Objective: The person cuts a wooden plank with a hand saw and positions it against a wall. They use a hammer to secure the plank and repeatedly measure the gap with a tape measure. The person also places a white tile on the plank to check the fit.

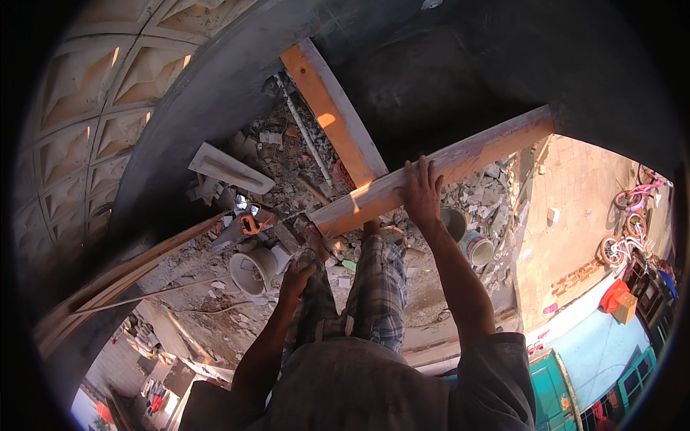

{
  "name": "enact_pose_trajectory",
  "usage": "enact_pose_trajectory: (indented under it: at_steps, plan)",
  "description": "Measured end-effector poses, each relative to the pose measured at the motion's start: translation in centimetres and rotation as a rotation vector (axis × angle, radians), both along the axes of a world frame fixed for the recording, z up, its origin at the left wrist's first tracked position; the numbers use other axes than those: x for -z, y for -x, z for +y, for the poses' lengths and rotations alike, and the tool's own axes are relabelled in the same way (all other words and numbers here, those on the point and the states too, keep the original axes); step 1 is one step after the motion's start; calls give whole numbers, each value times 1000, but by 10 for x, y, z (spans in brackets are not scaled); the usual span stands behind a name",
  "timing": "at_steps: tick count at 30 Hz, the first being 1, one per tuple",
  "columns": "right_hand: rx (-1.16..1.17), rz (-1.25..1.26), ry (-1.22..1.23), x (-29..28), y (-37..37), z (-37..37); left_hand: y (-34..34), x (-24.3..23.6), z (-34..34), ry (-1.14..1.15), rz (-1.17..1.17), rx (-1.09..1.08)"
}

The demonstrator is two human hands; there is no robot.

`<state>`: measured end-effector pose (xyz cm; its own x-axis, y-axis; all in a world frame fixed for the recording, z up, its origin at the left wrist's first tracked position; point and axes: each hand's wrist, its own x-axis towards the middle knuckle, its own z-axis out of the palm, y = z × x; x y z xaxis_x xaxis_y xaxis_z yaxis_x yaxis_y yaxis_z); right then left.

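A long wooden plank, orange-brown on one face and greyish on the other, runs from near my feet toward the upper right. My right hand lies on it with fingers spread. A second plank with similar colouring meets it at an angle from the far side. My left hand is beside my left leg, its fingers curled; what they hold, if anything, is hidden. A handsaw with an orange handle lies left of the first plank's near end, beyond a pale bucket.
Broken masonry and rubble cover the ground. A trowel-like flat board lies at left, near long wooden strips. More buckets stand right of my legs. A dark wall rises beyond; bicycles are far right.
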<state>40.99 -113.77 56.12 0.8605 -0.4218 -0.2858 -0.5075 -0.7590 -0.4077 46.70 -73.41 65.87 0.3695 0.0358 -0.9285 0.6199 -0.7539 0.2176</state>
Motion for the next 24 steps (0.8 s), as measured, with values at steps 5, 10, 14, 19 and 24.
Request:
enact_pose_trajectory:
  at_steps: [5, 10, 14, 19, 24]
  plan:
    - [123, -109, -15, -49, -12, 1, 0, -3, 49, 121, 45, 63]
    - [451, -238, -209, -134, 45, 75, -11, -46, 43, 264, 170, 34]
    - [359, -19, -738, -194, 90, 213, -16, -57, 49, 525, 236, 64]
    - [570, -461, -963, -225, 67, 373, -12, -95, 56, 763, 345, -178]
    - [601, -506, -835, -248, 101, 399, 6, -117, 64, 985, 708, -192]
